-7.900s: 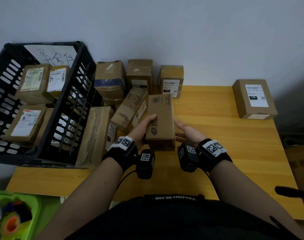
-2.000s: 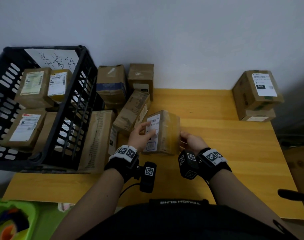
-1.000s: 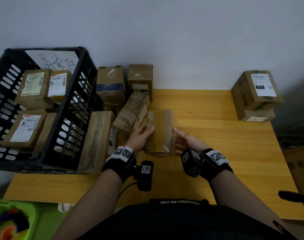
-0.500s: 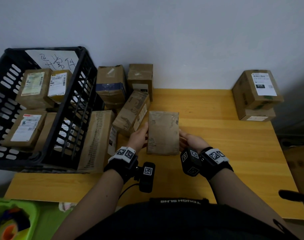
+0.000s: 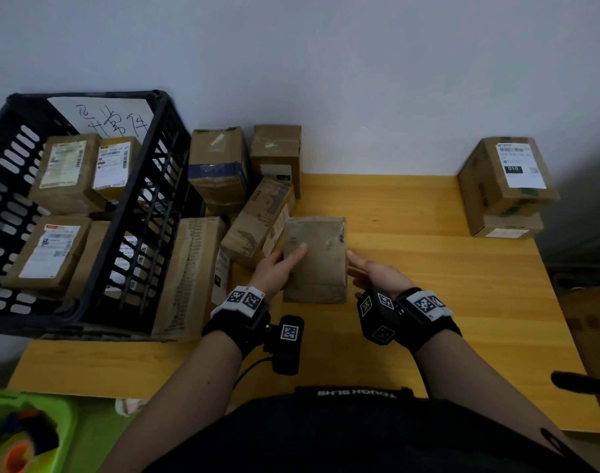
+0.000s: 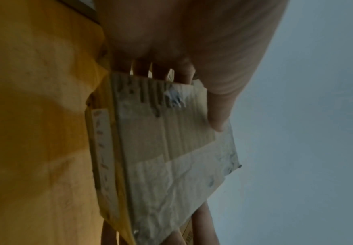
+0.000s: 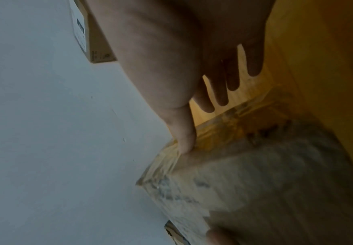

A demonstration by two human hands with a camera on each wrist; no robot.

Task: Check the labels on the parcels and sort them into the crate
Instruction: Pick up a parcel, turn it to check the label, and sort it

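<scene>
A small brown parcel (image 5: pixel 315 259) sits mid-table between two bare hands, its plain, taped face turned up and no shipping label showing on that side. The left hand (image 5: pixel 278 270) grips its left edge, thumb on top and fingers curled beneath; the right hand (image 5: pixel 373 273) lies open with straight fingers along the right edge, thumb tip touching the corner. The step in hand appears to be the label check, and since none shows, the next move likely calls for turning the parcel over until one does, then carrying it left to the crate.

That black crate (image 5: pixel 162 186) stands at the table's left end, already holding labelled boxes (image 5: pixel 70 172) and a white sheet with handwritten characters (image 5: pixel 110 121) at its far wall. Unsorted parcels (image 5: pixel 257 220) crowd just right of it. At the far right, two stacked boxes (image 5: pixel 506 186) sit well apart; the top label reads "010". The wooden table (image 5: pixel 428 268) carries everything. A strap near the wearer's waist reads "TOUGH SLING", upside down.
</scene>
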